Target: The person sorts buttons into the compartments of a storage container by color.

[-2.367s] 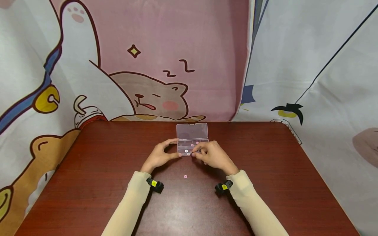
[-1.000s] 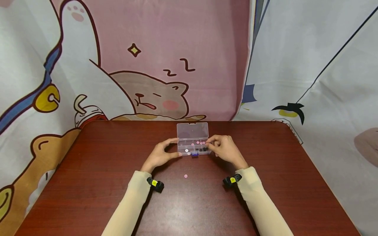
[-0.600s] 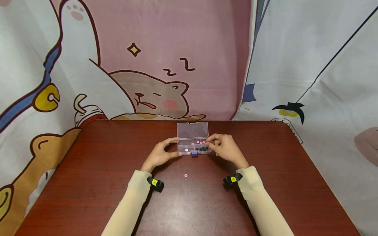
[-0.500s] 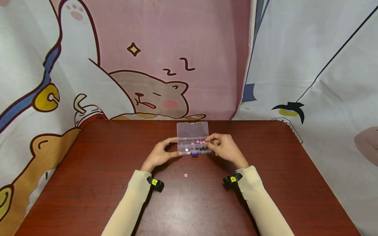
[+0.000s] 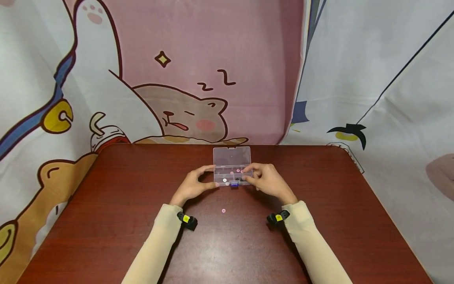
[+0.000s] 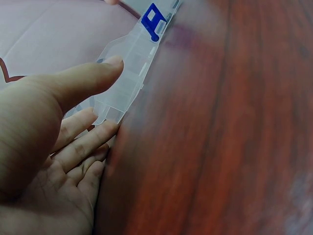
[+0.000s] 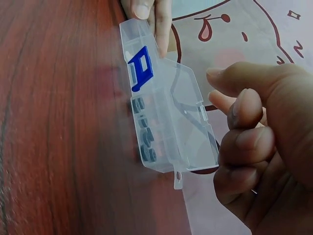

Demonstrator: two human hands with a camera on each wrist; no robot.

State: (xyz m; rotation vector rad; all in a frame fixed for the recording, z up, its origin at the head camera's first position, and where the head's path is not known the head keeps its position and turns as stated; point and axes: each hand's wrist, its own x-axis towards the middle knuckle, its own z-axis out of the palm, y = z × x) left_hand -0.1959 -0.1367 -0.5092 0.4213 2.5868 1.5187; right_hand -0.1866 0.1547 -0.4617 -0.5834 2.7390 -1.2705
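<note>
A clear plastic compartment box (image 5: 232,156) with its lid raised stands near the table's far edge; a blue latch (image 5: 234,185) hangs at its front. My left hand (image 5: 191,186) holds the box's left end between thumb and fingers. Over the right part of the box is my right hand (image 5: 268,180), its thumb and index fingertips apart, nothing visible between them. Small pink rings (image 5: 238,170) lie in the back row and a white ring (image 5: 224,180) lies front left. Several black rings (image 7: 144,132) fill the front right compartment, mostly covered by my right hand in the head view.
A single pink ring (image 5: 223,211) lies on the brown table (image 5: 227,248) between my forearms. Behind the table hangs a printed cloth (image 5: 262,79). Each wrist wears a black camera strap.
My right hand went from the front of the box to its right end, then slightly left over the back compartments, its thumb and index finger spreading. The left hand keeps its place.
</note>
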